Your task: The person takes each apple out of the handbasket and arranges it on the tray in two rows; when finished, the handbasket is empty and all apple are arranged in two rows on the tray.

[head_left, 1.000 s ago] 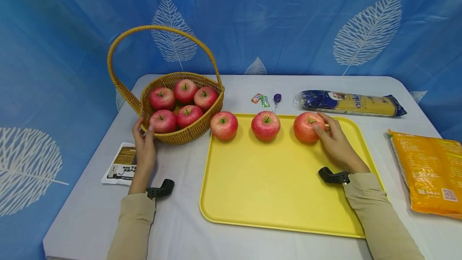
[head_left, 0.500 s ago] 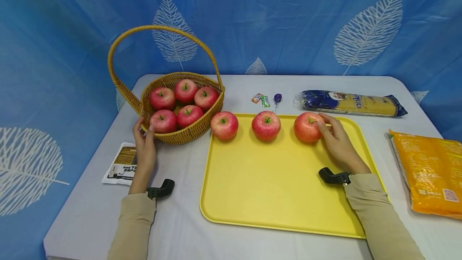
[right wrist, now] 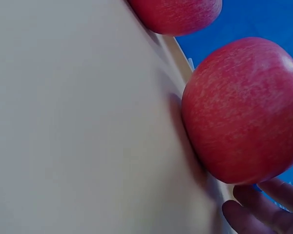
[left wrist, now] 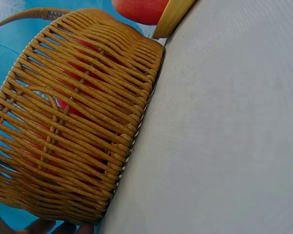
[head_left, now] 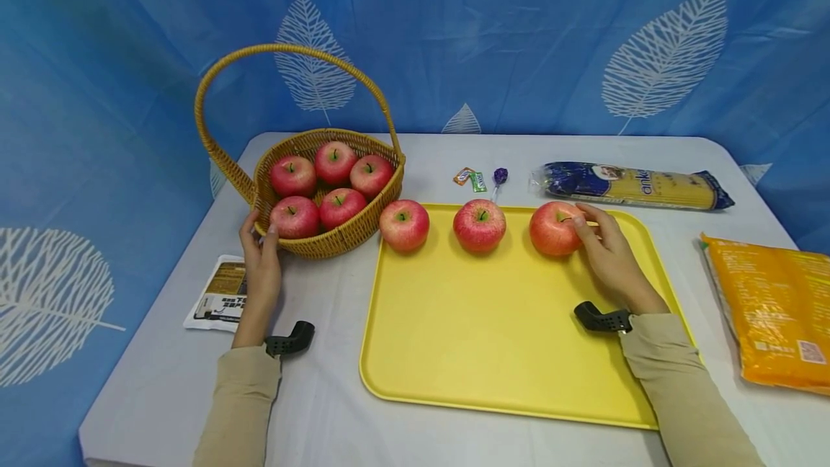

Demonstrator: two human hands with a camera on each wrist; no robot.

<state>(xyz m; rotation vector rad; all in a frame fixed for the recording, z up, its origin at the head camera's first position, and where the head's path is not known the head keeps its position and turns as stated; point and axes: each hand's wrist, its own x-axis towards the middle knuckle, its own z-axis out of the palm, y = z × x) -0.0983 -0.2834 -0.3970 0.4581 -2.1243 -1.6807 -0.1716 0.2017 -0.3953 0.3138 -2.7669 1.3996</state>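
Observation:
A wicker basket (head_left: 363, 233) with a tall handle stands at the back left, holding several red apples (head_left: 295, 217). My left hand (head_left: 261, 269) grips its near left side, thumb at the rim; in the left wrist view the fingertips (left wrist: 41, 225) show at the basket's lower edge. Three more apples sit in a row along the far edge of the yellow tray (head_left: 480, 337): a left one (head_left: 405, 226), a middle one (head_left: 480, 225) and a right one (head_left: 555, 229). At the right apple's side is my right hand (head_left: 609, 258), its fingers loosely bent and fingertips close against the fruit.
Behind the tray lie two small wrapped candies (head_left: 470, 179), a purple lollipop (head_left: 500, 177) and a long blue-and-yellow noodle pack (head_left: 638, 186). An orange bag (head_left: 768, 308) lies to the right. A white-and-brown pouch (head_left: 223, 298) rests beside my left forearm.
My right thumb has drawn back slightly to the right from the right apple, its grip loosening. The apple has stayed in place. My left hand and the basket have not moved.

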